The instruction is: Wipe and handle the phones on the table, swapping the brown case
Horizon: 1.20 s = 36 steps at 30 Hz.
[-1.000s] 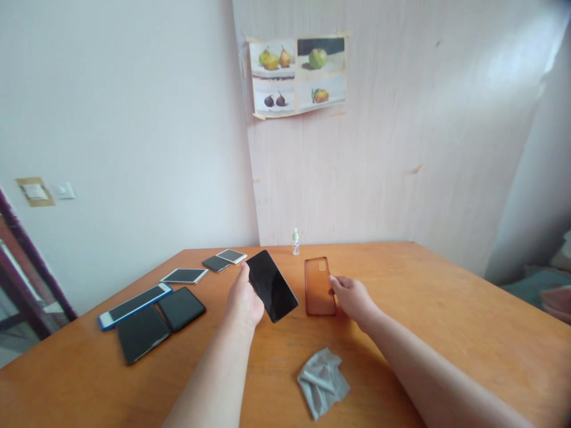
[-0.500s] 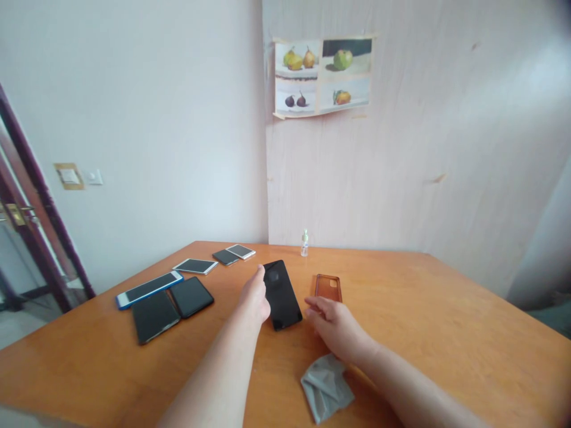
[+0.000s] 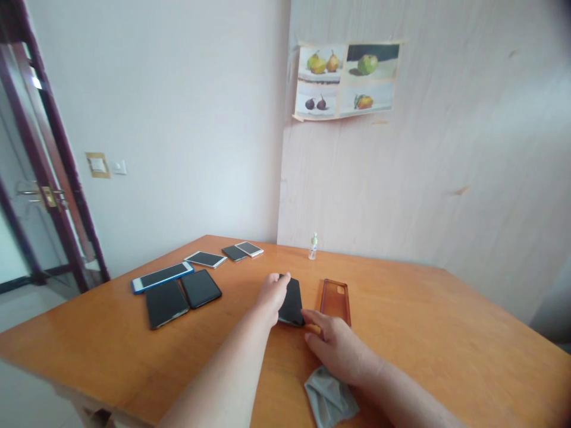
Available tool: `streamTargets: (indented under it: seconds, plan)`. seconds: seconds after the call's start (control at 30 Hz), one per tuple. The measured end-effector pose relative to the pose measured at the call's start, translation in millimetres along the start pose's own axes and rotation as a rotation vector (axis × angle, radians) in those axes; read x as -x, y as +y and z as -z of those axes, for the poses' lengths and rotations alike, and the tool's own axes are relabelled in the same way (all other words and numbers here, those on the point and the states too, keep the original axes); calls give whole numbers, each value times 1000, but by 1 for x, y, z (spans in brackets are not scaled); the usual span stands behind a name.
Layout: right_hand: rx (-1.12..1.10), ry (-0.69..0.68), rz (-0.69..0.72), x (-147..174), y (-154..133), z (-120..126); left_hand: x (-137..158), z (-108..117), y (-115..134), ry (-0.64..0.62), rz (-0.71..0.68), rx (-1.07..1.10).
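Observation:
A black smartphone (image 3: 291, 302) is gripped along its left edge by my left hand (image 3: 270, 298), thumb lying over its upper edge. Its screen faces up towards me, tilted. At the phone's lower right corner are the fingertips of my right hand (image 3: 335, 343). The thumb there is apart from the fingers, and I cannot tell whether they touch the phone. Just beyond that hand lies a translucent brown phone case (image 3: 336, 301) with a camera cutout. A crumpled grey cloth (image 3: 331, 398) rests on the table below my right hand, partly under the wrist.
On the left of the wooden table (image 3: 401, 309) lie several more devices, among them a blue-cased white phone (image 3: 163, 277), a black one (image 3: 166, 304) and another black one (image 3: 201, 289). A small clear spray bottle (image 3: 313, 246) stands near the back edge, by the wall.
The view has swung left, shifting the table to the right. My left hand has tilted the phone, so its screen looks shorter and narrower. My right hand's fingers have come to its lower corner.

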State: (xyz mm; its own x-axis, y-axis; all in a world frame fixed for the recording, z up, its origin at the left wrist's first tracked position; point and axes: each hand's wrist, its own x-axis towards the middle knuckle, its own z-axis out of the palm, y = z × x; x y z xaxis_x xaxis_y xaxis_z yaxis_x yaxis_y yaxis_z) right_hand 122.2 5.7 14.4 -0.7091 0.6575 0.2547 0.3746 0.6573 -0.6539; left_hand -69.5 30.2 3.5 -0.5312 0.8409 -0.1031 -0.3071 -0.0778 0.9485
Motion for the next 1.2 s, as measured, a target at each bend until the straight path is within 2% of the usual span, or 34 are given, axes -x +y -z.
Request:
streamTargets:
  seconds: [0.2,0.37,0.43,0.53,0.6,0.7,0.8,1.03,1.13,1.2]
  plan:
    - [-45,11,16,3,-2,1,5,-2,-1,2,-166,-479]
    - [-79,5,65,2,3,-1,9,1,-1,-20,-258,-729]
    - [-94,69,27,-1,8,1,13,1,1,-37,-299,-866]
    - [-116,243,-102,-7,21,11,21,-1,4,-92,-370,-1163]
    - [-123,362,-184,-11,31,23,25,-3,5,-127,-401,-1284]
    - [-139,499,-294,-13,44,42,29,-5,6,-140,-437,-1332]
    - [-163,538,-362,-13,51,54,30,-5,7,-112,-453,-1326]
    - [-139,513,-418,-13,56,54,24,-2,6,-50,-427,-1272]
    - [-15,489,-431,-13,62,56,21,-1,4,-22,-433,-1261]
    - [97,427,-444,-12,67,57,19,0,4,-1,-427,-1254]
